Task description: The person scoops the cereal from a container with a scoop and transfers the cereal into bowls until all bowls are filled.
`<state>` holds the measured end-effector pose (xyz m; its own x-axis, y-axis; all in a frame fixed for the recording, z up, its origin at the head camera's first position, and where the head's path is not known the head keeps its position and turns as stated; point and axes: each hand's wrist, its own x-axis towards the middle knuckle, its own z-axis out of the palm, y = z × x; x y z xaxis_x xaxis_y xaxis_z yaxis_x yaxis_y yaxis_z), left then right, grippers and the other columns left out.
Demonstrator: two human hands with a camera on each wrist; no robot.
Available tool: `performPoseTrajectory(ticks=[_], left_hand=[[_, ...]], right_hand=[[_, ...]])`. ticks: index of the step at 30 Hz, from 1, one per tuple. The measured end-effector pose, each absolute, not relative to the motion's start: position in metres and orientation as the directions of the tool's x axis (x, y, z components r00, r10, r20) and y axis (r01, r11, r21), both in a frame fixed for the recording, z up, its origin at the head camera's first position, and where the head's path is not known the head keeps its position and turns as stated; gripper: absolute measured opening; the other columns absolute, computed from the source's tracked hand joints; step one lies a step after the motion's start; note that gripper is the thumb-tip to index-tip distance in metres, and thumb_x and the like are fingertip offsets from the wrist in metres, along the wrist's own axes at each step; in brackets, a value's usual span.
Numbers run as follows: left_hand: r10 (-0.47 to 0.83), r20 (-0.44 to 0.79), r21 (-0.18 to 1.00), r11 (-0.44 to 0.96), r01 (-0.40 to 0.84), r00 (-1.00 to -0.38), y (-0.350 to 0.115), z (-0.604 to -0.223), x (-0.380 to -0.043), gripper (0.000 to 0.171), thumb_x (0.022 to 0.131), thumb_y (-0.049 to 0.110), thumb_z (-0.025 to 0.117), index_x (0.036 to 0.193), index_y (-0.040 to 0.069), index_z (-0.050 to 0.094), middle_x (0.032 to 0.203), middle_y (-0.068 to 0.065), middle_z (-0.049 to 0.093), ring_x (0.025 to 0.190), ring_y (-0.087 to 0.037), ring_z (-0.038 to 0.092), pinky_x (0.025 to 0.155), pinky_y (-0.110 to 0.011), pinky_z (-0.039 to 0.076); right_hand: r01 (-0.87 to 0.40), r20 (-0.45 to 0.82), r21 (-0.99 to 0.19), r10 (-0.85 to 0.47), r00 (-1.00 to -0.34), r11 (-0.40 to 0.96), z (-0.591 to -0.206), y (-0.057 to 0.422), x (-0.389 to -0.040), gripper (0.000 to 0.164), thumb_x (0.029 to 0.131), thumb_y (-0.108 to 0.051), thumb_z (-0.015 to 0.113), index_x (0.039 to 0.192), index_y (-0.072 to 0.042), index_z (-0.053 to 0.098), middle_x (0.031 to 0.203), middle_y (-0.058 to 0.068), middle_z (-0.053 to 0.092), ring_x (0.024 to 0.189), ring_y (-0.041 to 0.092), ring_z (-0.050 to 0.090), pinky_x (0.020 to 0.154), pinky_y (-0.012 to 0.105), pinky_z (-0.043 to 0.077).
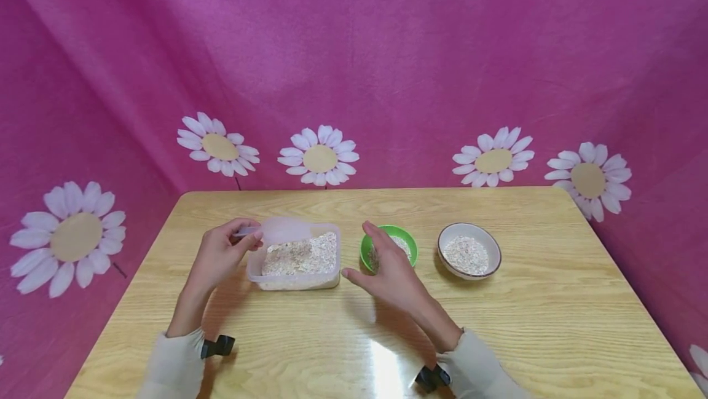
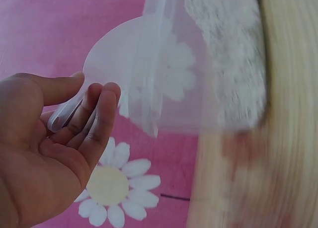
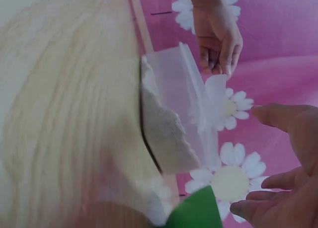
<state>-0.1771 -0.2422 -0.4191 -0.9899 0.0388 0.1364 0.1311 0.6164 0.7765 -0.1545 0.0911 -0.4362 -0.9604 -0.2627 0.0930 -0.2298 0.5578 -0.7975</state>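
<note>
A clear plastic scoop (image 1: 284, 229) hangs over the translucent container (image 1: 255, 271), its handle pinched in my left hand (image 1: 221, 254). The scoop's blade (image 2: 112, 51) looks free of flakes in the left wrist view. Pale oat flakes (image 1: 310, 254) fill much of the container. My right hand (image 1: 393, 276) hovers with thumb and fingers spread, holding nothing. From the head view it partly covers a green bowl (image 1: 413, 248) that has oat flakes inside; whether it touches the rim, I cannot tell. Only a piece of the green bowl (image 3: 196, 210) appears in the right wrist view.
A white bowl (image 1: 496, 242) with a dark rim, holding oat flakes, stands right of the green one. Everything sits on a wooden table (image 1: 542, 325). A pink cloth (image 1: 387, 67) with daisies hangs behind and at the sides.
</note>
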Motion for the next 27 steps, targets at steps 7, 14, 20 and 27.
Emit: performPoseTrajectory(ticks=[7,14,20,27], left_hand=[[0.075,0.158,0.704,0.691,0.165,-0.985,-0.259,-0.416,-0.175,0.021,0.105,0.015,0.071,0.119,0.000,0.073,0.095,-0.016,0.081,0.084,-0.020,0.077,0.070,-0.021,0.057],[0.185,0.118,0.623,0.751,0.218,-0.976,-0.260,-0.408,-0.180,0.018,0.104,0.010,0.071,0.117,-0.002,0.074,0.100,-0.016,0.080,0.084,-0.021,0.076,0.068,-0.023,0.055],[0.286,0.079,0.580,0.766,0.277,-0.955,-0.252,-0.405,-0.184,0.015,0.101,0.009,0.074,0.112,-0.001,0.075,0.091,-0.007,0.078,0.078,-0.013,0.066,0.064,-0.024,0.050],[0.322,0.056,0.611,0.738,0.287,-0.945,-0.241,-0.414,-0.181,0.014,0.101,0.008,0.075,0.112,-0.001,0.076,0.087,-0.003,0.075,0.075,-0.011,0.060,0.065,-0.023,0.051]], right_hand=[[-0.273,0.105,-0.790,-0.318,-0.942,0.548,-0.445,0.070,-0.154,0.093,0.091,-0.033,0.086,0.163,0.001,0.039,0.171,0.017,0.041,0.158,0.040,0.040,0.128,0.059,0.033],[-0.262,0.084,-0.814,-0.342,-0.936,0.519,-0.451,0.056,-0.157,0.094,0.091,-0.033,0.085,0.164,0.001,0.037,0.173,0.019,0.037,0.161,0.038,0.034,0.130,0.057,0.029],[-0.235,0.057,-0.829,-0.342,-0.938,0.507,-0.459,0.049,-0.158,0.097,0.092,-0.032,0.085,0.165,0.004,0.032,0.174,0.023,0.031,0.163,0.039,0.030,0.132,0.055,0.027],[-0.211,0.048,-0.859,-0.337,-0.940,0.466,-0.466,0.043,-0.160,0.097,0.093,-0.028,0.084,0.166,0.003,0.030,0.171,0.022,0.038,0.160,0.036,0.037,0.130,0.051,0.032]])
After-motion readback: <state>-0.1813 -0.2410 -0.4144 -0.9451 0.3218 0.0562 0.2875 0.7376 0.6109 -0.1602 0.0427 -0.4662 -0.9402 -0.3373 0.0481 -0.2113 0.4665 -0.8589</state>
